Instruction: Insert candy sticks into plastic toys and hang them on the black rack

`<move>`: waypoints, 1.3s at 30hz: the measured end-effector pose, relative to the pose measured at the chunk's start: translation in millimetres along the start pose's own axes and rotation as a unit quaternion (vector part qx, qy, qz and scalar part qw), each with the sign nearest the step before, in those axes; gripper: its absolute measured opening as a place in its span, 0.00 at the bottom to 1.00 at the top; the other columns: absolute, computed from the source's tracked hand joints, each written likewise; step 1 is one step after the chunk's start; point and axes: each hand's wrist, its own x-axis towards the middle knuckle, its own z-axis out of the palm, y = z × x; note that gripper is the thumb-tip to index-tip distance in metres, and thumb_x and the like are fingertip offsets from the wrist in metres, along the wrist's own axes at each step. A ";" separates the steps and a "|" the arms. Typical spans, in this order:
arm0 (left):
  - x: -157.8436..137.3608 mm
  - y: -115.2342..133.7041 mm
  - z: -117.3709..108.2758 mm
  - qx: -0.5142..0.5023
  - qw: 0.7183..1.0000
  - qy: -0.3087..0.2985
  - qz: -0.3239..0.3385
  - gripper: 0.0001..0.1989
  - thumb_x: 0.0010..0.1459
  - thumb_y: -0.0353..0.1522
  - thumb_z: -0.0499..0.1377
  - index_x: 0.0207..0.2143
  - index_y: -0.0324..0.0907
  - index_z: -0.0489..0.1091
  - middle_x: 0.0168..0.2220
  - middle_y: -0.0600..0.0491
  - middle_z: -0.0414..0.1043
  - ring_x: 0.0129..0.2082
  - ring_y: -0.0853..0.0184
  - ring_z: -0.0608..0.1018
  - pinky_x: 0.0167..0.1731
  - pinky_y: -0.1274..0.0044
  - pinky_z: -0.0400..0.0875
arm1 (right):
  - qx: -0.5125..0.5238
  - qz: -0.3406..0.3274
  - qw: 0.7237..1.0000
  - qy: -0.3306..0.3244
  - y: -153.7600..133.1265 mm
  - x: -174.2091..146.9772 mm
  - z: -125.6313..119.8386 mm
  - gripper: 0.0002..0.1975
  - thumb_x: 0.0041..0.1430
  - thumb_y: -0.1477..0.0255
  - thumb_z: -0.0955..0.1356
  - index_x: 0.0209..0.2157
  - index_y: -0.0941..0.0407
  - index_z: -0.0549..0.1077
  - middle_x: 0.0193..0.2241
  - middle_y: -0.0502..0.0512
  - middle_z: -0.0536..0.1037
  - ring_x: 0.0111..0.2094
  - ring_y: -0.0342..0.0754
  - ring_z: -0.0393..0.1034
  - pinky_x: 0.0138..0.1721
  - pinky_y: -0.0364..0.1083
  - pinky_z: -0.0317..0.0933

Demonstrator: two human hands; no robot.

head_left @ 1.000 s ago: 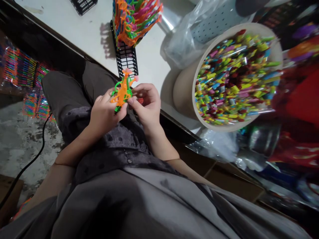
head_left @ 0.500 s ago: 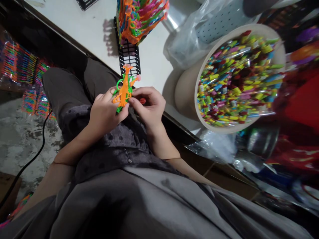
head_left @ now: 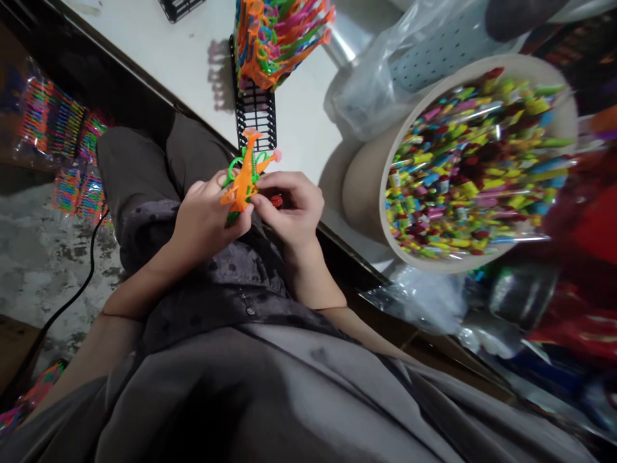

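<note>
White worktop (head_left: 164, 71) spans the upper frame; the crammed tub (head_left: 364, 193) at right might spill if knocked. Stacked plastic figures (head_left: 277, 48), upper centre, could topple from their black rack (head_left: 256, 117) if bumped. Mid-frame, the left hand (head_left: 200, 215) has the orange-and-green figure (head_left: 245, 173) in its grip while the right hand (head_left: 299, 209) pinches its edge; slack fingers could drop it or the small red piece (head_left: 276, 201) by the right palm.

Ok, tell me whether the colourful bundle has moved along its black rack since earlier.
No: the colourful bundle sits at the same place along the black rack, its nearer part still uncovered.
</note>
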 end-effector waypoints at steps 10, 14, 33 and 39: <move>15.3 41.0 -14.0 -0.025 0.997 0.066 -0.033 0.23 0.60 0.43 0.42 0.34 0.37 0.71 0.38 0.45 0.72 0.44 0.64 0.72 0.46 0.73 0.67 | 0.037 -0.084 0.994 -0.056 -12.6 25.4 -35.6 0.10 0.55 0.63 0.66 0.33 0.55 0.71 0.29 0.53 0.73 0.28 0.42 0.67 0.31 0.43 0.66; 12.4 59.7 -7.3 -0.051 0.992 0.113 -0.032 0.20 0.59 0.39 0.44 0.37 0.37 0.71 0.38 0.48 0.73 0.43 0.67 0.73 0.47 0.76 0.68 | 0.071 -0.108 0.990 -0.058 -23.9 18.6 -53.3 0.10 0.55 0.65 0.66 0.35 0.56 0.70 0.31 0.53 0.73 0.30 0.42 0.68 0.32 0.43 0.66; -36.3 -77.1 -15.6 -0.346 0.899 0.104 -0.246 0.15 0.51 0.44 0.55 0.31 0.40 0.63 0.34 0.51 0.69 0.36 0.69 0.75 0.38 0.78 0.70 | -0.073 -0.059 0.995 0.020 -81.2 120.1 -176.7 0.09 0.50 0.68 0.71 0.34 0.56 0.74 0.22 0.48 0.71 0.20 0.35 0.63 0.19 0.39 0.55; -31.5 -189.8 17.1 -0.381 0.833 0.123 -0.383 0.17 0.48 0.48 0.54 0.33 0.45 0.62 0.32 0.53 0.72 0.35 0.62 0.77 0.39 0.68 0.73 | -0.266 0.023 0.929 0.257 21.1 316.2 -284.5 0.17 0.45 0.66 0.74 0.38 0.54 0.70 0.22 0.45 0.69 0.25 0.39 0.60 0.35 0.45 0.61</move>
